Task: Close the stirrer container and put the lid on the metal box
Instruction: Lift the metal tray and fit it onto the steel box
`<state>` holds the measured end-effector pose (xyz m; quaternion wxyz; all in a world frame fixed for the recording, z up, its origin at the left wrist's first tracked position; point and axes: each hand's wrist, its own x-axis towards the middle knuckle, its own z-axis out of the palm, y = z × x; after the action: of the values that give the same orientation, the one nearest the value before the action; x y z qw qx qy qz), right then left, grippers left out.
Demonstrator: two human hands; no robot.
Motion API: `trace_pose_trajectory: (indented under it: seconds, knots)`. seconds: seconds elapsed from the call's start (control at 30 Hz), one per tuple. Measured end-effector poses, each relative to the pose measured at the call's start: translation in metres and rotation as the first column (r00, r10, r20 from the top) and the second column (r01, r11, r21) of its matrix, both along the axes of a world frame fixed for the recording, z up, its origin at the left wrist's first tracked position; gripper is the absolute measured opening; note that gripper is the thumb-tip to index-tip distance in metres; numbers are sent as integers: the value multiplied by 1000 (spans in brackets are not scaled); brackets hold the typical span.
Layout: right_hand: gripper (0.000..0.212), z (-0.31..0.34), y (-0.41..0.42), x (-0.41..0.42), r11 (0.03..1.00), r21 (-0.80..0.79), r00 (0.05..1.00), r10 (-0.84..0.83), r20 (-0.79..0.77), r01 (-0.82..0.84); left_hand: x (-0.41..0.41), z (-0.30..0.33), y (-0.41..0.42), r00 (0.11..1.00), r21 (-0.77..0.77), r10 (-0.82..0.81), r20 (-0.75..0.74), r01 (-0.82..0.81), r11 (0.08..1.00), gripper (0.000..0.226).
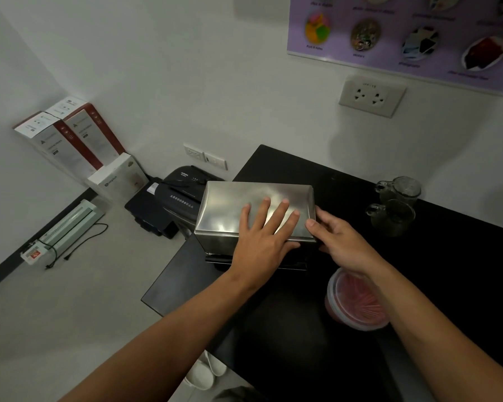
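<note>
Lid (238, 204) lay under the flat, spread left hand (262, 236); right hand (340, 242) gripped its right edge. Nearby carton (119, 178) read "implus".

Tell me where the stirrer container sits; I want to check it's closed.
Head view, lower right: the stirrer container lies on the black counter, under the right forearm.

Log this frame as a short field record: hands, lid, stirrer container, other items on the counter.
left hand: flat, palm down on top of the metal lid
right hand: fingers at the lid's right edge
metal lid: resting on the box; seating not fully visible
stirrer container: on the black counter, near the right wrist, clear lid on, pink stirrers inside
glass mugs: two, at the back right of the counter
</note>
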<state>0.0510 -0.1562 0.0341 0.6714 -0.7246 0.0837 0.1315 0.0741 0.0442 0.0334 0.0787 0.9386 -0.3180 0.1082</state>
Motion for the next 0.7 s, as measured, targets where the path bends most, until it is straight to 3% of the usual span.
trace_pose_trajectory:
  seconds: [0.27,0.47,0.6,0.7]
  knots:
    - [38,0,0,1,997,-80,1000,-26,-1,25,1,0,4,998,-108,-23,-61,16,994,61]
    - [65,-1,-1,20,970,-155,982,-185,26,186,35,26,14,987,-334,-81,-140,30,942,39]
    - [61,7,8,53,946,-143,956,-287,55,292,81,45,11,945,-264,-43,-324,-46,963,45]
    - [42,9,21,70,940,-178,957,-286,57,291,96,45,6,920,-140,-17,-392,-41,989,47]
